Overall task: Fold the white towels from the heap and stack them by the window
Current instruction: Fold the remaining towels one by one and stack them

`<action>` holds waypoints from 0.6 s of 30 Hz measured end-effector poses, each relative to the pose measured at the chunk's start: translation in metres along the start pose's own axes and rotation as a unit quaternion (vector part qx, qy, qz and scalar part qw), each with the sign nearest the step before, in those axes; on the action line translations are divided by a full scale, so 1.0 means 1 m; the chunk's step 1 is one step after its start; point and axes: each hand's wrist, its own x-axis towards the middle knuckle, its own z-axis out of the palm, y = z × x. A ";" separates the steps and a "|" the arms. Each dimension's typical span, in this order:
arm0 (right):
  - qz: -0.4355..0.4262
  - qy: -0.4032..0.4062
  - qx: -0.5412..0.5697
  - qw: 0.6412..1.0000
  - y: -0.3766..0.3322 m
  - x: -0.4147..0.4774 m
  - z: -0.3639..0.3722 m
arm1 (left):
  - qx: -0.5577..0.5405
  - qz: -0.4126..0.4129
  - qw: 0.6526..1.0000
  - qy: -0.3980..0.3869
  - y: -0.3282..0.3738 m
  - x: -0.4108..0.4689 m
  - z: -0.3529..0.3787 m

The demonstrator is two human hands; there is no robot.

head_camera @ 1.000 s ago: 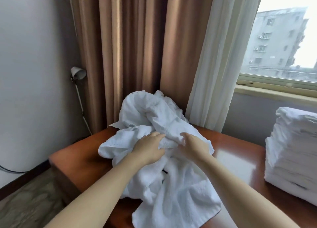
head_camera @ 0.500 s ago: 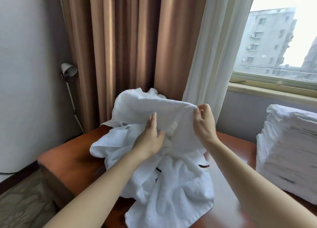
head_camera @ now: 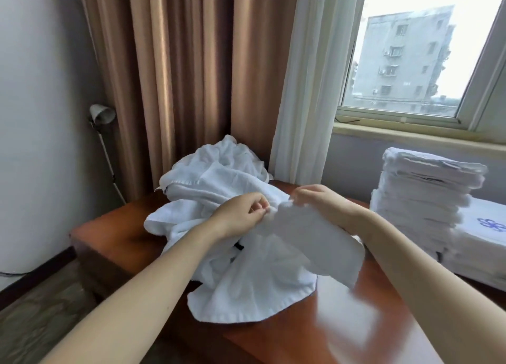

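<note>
Left grip [head_camera: 241, 215]: I pinch a towel [head_camera: 309, 243] edge.
Right grip [head_camera: 325, 207]: curled round the same edge.
Behind: heap [head_camera: 219, 177], curtain [head_camera: 178, 76].
Right: stack [head_camera: 421, 196] on table [head_camera: 109, 235], under window [head_camera: 405, 62].

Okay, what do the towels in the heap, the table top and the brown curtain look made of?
Heap of towels: looped terry cloth, probably cotton; matte, fuzzy, crumpling limply, with hemmed edges.
Table top: reddish-brown wood or veneer under glossy lacquer; it reflects bright daylight.
Brown curtain: woven fabric with a soft sheen along its folds; fibre cannot be told.
</note>
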 end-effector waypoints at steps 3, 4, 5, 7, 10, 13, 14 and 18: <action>0.094 -0.092 -0.092 0.987 0.011 -0.029 -0.007 | -0.010 0.003 0.996 -0.093 0.011 -0.016 0.016; 0.117 -0.111 -0.136 0.977 0.014 -0.038 -0.008 | -0.014 0.008 0.992 -0.126 0.016 -0.020 0.020; 0.139 -0.129 -0.185 0.964 0.018 -0.046 -0.008 | -0.013 0.013 0.989 -0.148 0.022 -0.023 0.023; 0.186 -0.179 -0.252 0.933 0.029 -0.060 -0.006 | -0.018 0.013 0.988 -0.151 0.032 -0.023 0.027; 0.244 -0.253 -0.240 0.905 0.042 -0.074 -0.002 | 0.038 0.009 0.996 -0.080 0.042 -0.020 0.026; 0.197 -0.137 -0.186 0.953 0.049 -0.068 -0.010 | 0.104 0.012 0.994 -0.023 0.048 -0.015 0.027; 0.170 -0.074 -0.180 0.966 0.053 -0.064 -0.012 | 0.110 0.016 0.994 -0.020 0.050 -0.014 0.028; 0.134 0.082 -0.266 0.951 0.072 -0.048 -0.008 | 0.131 0.028 0.990 -0.037 0.052 -0.011 0.033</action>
